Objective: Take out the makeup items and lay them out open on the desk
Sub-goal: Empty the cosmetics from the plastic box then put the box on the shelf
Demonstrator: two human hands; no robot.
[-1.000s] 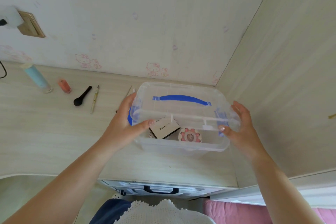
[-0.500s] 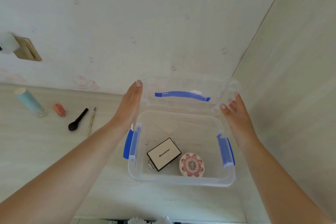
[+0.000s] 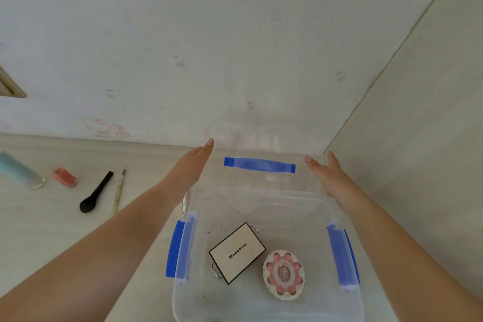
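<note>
Head view, left hand (image 3: 189, 167) and right hand (image 3: 333, 178) outstretched, fingers (image 3: 209, 144) flat (gripping clear lid (image 3: 261, 144) edges)

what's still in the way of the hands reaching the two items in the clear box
Nothing covers the box: the clear lid is lifted off toward the wall, held between the left hand and right hand. The white rectangular case and round pink compact lie exposed. Only the lid occupies both hands.

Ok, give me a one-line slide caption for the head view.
Both hands, left and right, hold the clear lid behind the open box, which contains a white case and a round compact.
</note>
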